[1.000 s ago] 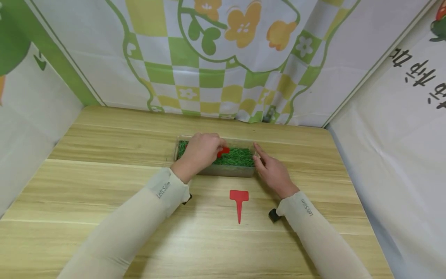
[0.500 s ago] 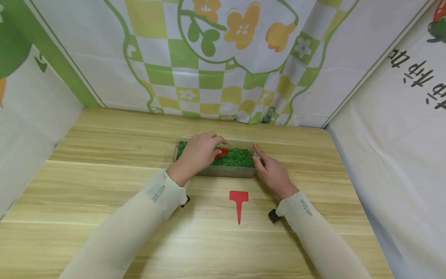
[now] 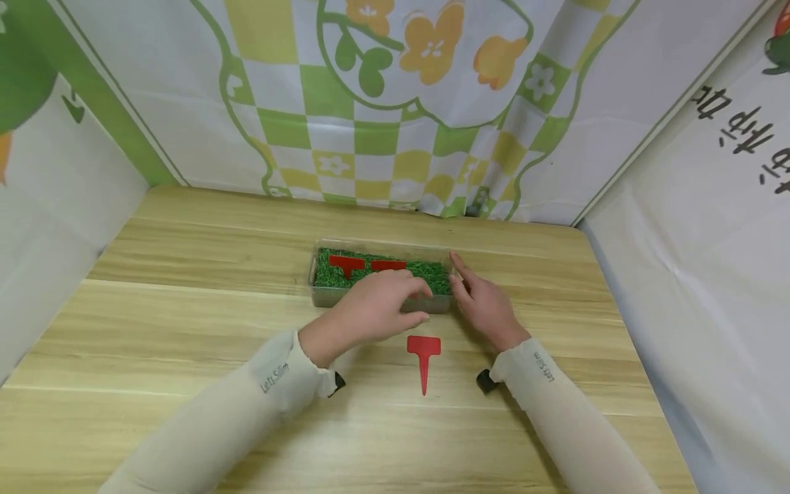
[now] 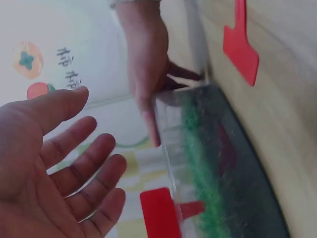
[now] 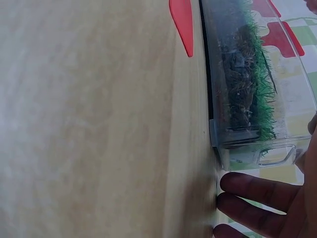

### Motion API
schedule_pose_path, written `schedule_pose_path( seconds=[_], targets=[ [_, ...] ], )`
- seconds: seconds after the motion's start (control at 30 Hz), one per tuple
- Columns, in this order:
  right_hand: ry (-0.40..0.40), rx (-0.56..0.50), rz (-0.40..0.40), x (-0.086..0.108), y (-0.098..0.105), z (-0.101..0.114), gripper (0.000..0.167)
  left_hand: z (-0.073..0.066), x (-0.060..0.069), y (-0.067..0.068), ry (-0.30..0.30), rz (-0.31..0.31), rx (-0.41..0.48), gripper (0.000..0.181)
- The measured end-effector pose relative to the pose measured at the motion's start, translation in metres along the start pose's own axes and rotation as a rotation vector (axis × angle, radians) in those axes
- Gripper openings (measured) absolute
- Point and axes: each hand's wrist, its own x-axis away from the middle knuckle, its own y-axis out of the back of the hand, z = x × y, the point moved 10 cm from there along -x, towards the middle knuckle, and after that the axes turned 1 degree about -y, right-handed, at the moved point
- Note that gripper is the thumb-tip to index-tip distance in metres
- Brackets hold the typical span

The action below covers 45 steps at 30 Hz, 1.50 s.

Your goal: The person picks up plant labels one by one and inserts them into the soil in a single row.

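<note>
A clear plastic box (image 3: pixel 325 297) holds dark soil (image 5: pixel 241 84) topped with green grass (image 3: pixel 432 276). Two red T-shaped plant labels stand in the grass, one at the left (image 3: pixel 347 263) and one nearer the middle (image 3: pixel 388 264). My left hand (image 3: pixel 373 307) hovers by the box's front side, fingers spread and loosely bent, holding nothing; its palm shows in the left wrist view. At the box's right end rests my right hand (image 3: pixel 487 307), its straight fingers touching that end. A third red plant label (image 3: pixel 424 350) lies flat on the table in front, stem toward me.
The wooden table (image 3: pixel 204 274) surrounds the box. Behind it hangs a checked, flower-patterned cloth (image 3: pixel 382 137). White printed panels stand on the left (image 3: pixel 55 240) and right (image 3: pixel 697 226). A small handle (image 5: pixel 277 155) is moulded into the box's right end.
My left hand has let go of the middle plant label and drawn back toward me, to the box's front side. The label stays standing in the grass. My right hand has not moved.
</note>
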Motion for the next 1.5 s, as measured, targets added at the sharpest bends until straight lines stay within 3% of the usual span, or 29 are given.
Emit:
schedule_pose_path(
  seconds=[0.17,0.37,0.53,0.77,1.07,1.5],
  targets=[
    [-0.006,-0.006,0.006,0.001,-0.002,-0.002,0.059,-0.006,0.003,-0.024,0.007,0.08,-0.008,0.042],
    [-0.008,0.006,0.001,0.0,-0.002,-0.002,0.056,-0.009,0.005,-0.05,-0.002,0.106,-0.036,0.044],
    [-0.01,-0.004,0.013,0.0,-0.002,-0.001,0.055,-0.004,0.004,-0.066,0.029,0.117,-0.069,0.05],
    [-0.007,0.005,0.014,-0.001,-0.001,-0.001,0.055,-0.003,0.004,-0.089,0.04,0.181,-0.101,0.065],
    [-0.001,0.024,0.0,-0.001,-0.001,-0.003,0.056,-0.014,0.011,-0.106,0.012,0.236,-0.207,0.078],
    [-0.036,0.019,0.005,0.001,-0.001,-0.002,0.056,-0.021,0.011,-0.113,-0.006,0.203,-0.275,0.082]
  ],
)
